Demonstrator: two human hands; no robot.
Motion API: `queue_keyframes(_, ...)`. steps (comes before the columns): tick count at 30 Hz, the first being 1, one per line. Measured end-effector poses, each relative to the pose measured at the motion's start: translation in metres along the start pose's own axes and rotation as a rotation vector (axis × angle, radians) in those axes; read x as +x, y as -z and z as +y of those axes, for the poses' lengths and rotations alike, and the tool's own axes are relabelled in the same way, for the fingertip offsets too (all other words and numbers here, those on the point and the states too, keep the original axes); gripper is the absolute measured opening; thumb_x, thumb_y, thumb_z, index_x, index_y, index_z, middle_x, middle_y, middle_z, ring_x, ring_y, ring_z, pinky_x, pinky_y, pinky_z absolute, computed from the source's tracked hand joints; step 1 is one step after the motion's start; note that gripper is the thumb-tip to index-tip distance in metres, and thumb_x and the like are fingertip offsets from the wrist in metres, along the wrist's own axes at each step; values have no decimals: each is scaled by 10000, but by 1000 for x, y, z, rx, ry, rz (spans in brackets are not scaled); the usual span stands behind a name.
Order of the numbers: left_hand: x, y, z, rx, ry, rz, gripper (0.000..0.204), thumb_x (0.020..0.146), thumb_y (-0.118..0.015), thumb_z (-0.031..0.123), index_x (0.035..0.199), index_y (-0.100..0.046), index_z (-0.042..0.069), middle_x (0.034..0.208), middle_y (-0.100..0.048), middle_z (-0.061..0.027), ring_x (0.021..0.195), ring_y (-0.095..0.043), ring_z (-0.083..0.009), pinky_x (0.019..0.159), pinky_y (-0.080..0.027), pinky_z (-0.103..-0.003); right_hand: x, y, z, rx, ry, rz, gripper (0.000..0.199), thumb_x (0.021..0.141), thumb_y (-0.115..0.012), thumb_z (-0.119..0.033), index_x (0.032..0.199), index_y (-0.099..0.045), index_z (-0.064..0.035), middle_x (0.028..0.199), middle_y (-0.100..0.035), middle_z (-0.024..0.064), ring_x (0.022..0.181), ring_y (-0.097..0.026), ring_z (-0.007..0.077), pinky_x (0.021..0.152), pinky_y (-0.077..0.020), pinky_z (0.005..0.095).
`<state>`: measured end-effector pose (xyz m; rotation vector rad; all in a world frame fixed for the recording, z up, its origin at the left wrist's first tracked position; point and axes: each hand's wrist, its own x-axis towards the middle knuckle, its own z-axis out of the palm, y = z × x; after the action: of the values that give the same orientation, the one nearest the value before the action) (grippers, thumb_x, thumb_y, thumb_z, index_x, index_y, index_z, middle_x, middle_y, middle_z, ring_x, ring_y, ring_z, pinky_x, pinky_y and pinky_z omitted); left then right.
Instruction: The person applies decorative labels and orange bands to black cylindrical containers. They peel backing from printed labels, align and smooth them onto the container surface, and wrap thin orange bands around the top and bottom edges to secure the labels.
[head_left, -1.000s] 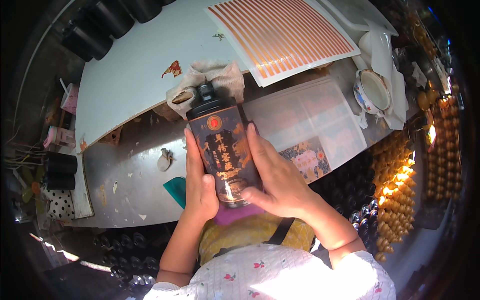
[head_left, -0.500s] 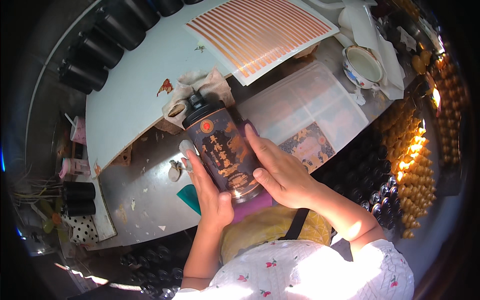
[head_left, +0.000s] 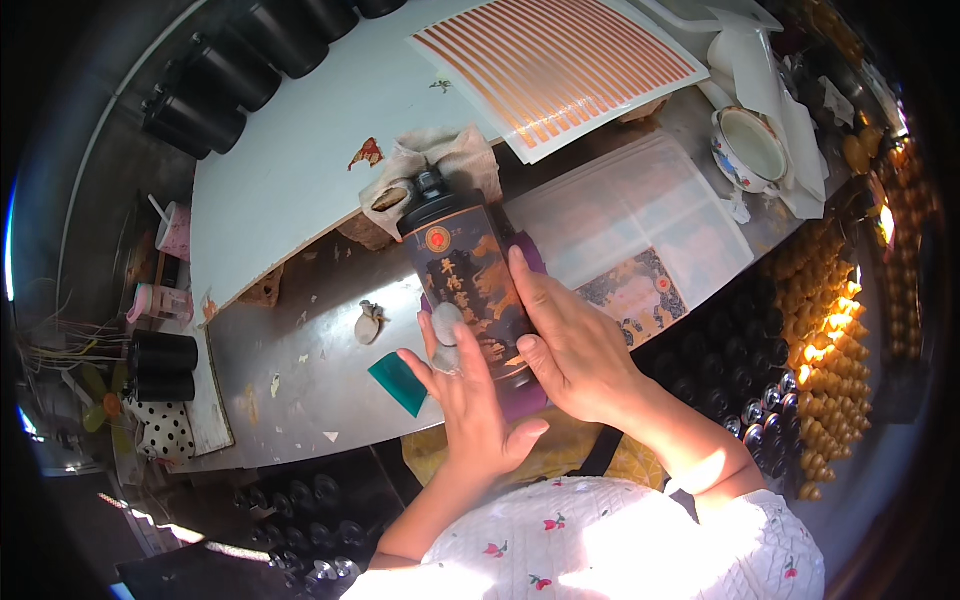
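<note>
A black bottle [head_left: 465, 270] with a dark label patterned in gold lies tilted in front of me, its capped neck toward a crumpled beige cloth [head_left: 472, 150]. Purple cloth [head_left: 522, 402] shows beneath and beside it. My right hand [head_left: 585, 352] grips its right side, thumb near the base. My left hand [head_left: 468, 405] has its fingers spread at the lower left of the label and holds nothing. Pale finger covers [head_left: 446, 322] sit on its fingertips. Beside that hand lies a green flexible card [head_left: 400, 385], with loose pale finger covers [head_left: 370, 322] farther left.
A sheet of orange-striped strips [head_left: 560, 70] lies on the raised white board [head_left: 300, 170]. Right of the bottle are a translucent plastic sheet [head_left: 700, 210], a loose patterned label [head_left: 640, 295] and an enamel pot [head_left: 748, 150]. Black bottles [head_left: 195, 115] line the far left.
My left hand has left the bottle's left side and moved right, over the lower label. The right hand stays on the bottle. The view has shifted slightly.
</note>
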<state>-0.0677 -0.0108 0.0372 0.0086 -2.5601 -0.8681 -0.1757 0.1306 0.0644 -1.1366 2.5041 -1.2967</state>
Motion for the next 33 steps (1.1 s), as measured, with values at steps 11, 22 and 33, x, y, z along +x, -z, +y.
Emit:
queue_keyframes(11,26,23,3,-113,238,-37,1151,909,-152,833,1567,-60,-107,1638,-163,-288,1549,-50,-418,1163,176,-595,0,2,1,-4,-26,-32,748,977,-521,-201,1602,-151,-24,1320,-552,237,1163,-568,433,946,-491,475)
queue_keyframes(22,28,19,-29,-405,156,-145,1320,767,-659,705,1574,36,-74,1596,-245,-309,1506,-184,-441,1209,84,-553,16,31,53,1564,-813,813,320,1035,-488,-223,1299,-542,-51,1056,-595,57,920,-590,184,762,-572,355)
queue_keyframes(33,19,4,-38,-87,79,-112,1280,731,-850,455,1583,-38,-48,1545,-324,-294,1472,-274,-461,1206,3,-624,69,-11,-39,57,241,339,403,835,-672,-30,1209,-528,9,1073,-593,196,955,-618,395,835,-515,411)
